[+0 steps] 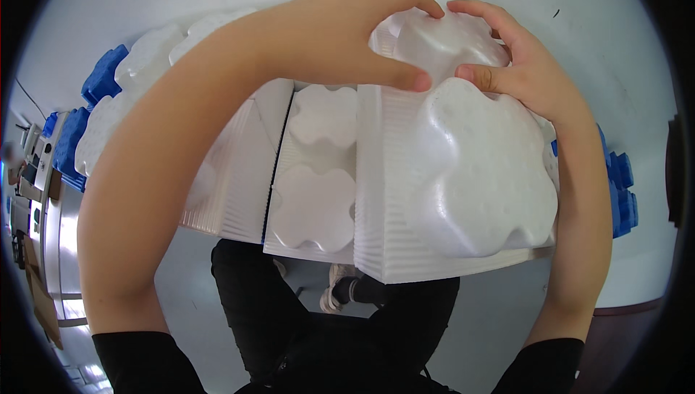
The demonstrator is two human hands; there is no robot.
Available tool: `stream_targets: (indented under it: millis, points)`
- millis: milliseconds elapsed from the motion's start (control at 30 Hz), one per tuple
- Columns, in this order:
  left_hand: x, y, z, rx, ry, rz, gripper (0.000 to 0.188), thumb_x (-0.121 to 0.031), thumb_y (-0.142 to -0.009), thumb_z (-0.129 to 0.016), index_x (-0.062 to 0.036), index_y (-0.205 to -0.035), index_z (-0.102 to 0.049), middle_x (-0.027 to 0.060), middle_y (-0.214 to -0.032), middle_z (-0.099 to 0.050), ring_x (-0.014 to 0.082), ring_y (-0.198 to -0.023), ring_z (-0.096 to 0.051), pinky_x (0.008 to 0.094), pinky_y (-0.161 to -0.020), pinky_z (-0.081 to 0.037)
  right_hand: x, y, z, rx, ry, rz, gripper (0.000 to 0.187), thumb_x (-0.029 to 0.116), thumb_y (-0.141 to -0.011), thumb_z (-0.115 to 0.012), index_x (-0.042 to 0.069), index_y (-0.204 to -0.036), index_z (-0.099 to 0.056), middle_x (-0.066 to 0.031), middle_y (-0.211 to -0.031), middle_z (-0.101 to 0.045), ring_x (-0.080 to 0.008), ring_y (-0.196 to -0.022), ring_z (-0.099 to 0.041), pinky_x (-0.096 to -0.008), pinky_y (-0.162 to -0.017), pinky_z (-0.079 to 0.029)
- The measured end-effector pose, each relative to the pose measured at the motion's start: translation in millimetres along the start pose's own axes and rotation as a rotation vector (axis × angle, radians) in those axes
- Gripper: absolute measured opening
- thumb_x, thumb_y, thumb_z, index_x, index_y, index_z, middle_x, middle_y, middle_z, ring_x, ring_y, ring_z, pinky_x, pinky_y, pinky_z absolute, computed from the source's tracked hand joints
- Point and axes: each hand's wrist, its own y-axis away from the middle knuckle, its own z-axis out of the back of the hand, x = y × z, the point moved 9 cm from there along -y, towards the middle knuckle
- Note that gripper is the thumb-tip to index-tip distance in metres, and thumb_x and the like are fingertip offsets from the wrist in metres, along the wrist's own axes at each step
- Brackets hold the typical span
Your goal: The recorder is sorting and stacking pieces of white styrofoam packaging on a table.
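A white, glossy, lobed block (445,40) stands at the far end of a ribbed white tray (387,191). My left hand (376,32) curls round its left side, fingertips on the top and thumb on the near side. My right hand (517,61) closes round its right side, index finger along the far edge and thumb at the near edge. Nearer to me in the same tray rests a larger-looking white lobed block (478,177), below both hands and untouched by them. The underside of the held block is hidden.
To the left, another ribbed tray (279,238) holds flat-topped white lobed pieces (315,206). More white blocks (148,53) and blue lobed pieces (105,75) lie beyond my left arm. Blue pieces (622,195) also stand past my right forearm. A cluttered bench (47,169) is far left.
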Motion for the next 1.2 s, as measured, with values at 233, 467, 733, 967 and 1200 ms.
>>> stream_targets:
  millis: [233, 467, 733, 967, 1200]
  points:
    - [17, 12, -15, 0.303, 0.158, 0.300, 0.129, -0.056, -0.067, -0.101, -0.0252, -0.173, -0.034, 0.0242, -0.161, -0.055, 0.0509, -0.143, -0.057, 0.0551, -0.116, -0.052, 4, 2, 6, -0.041, -0.015, -0.113, 0.089, 0.032, -0.077, -0.093, 0.009, -0.156, -0.059, -0.0176, -0.135, -0.070, -0.0304, -0.119, -0.069, -0.0403, -0.103, -0.055]
    - [13, 7, -30, 0.283, 0.251, 0.202, 0.142, -0.063, -0.062, -0.101, -0.0227, -0.176, -0.027, 0.0308, -0.161, -0.054, 0.0518, -0.141, -0.059, 0.0580, -0.118, -0.050, -1, 3, 14, -0.011, 0.104, -0.204, 0.089, 0.030, -0.081, -0.087, 0.011, -0.161, -0.053, -0.0148, -0.122, -0.073, -0.0246, -0.107, -0.070, -0.0384, -0.096, -0.056]
    - [8, 7, -36, 0.252, 0.229, 0.181, 0.140, -0.067, -0.064, -0.098, -0.0245, -0.177, -0.027, 0.0325, -0.159, -0.055, 0.0528, -0.143, -0.058, 0.0601, -0.116, -0.050, -16, 3, 18, 0.017, 0.228, -0.095, 0.091, 0.027, -0.086, -0.082, 0.013, -0.168, -0.044, -0.0201, -0.148, -0.059, -0.0275, -0.116, -0.068, -0.0390, -0.102, -0.055]
    - [10, 8, -30, 0.245, 0.190, 0.181, 0.143, -0.061, -0.060, -0.102, -0.0183, -0.175, -0.028, 0.0329, -0.149, -0.062, 0.0488, -0.135, -0.065, 0.0553, -0.111, -0.055, -13, 3, 9, -0.011, 0.087, -0.136, 0.091, 0.025, -0.084, -0.085, 0.013, -0.166, -0.047, -0.0211, -0.155, -0.056, -0.0307, -0.127, -0.065, -0.0394, -0.107, -0.054]
    - [7, 12, -21, 0.288, 0.059, 0.119, 0.143, -0.054, -0.063, -0.102, -0.0131, -0.176, -0.024, 0.0300, -0.135, -0.073, 0.0439, -0.122, -0.074, 0.0487, -0.105, -0.059, 2, 8, -2, 0.004, -0.004, -0.206, 0.091, 0.027, -0.082, -0.087, 0.011, -0.164, -0.049, -0.0205, -0.147, -0.063, -0.0312, -0.125, -0.067, -0.0408, -0.107, -0.053]
